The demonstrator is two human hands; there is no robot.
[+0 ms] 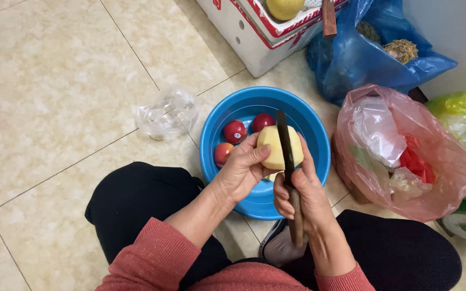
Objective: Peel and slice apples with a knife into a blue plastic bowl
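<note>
Head view is showing the left hand clamping a peeled fruit at the basin's twelve o'clock, right hand gripping the knife; shallow, steady cuts seem wisest.

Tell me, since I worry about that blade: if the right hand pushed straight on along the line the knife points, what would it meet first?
The right hand holds a knife pointing away, its blade already lying across the peeled fruit in the left hand. So it meets the fruit first, then probably the far wall of the blue basin, though depth is unclear.
</note>
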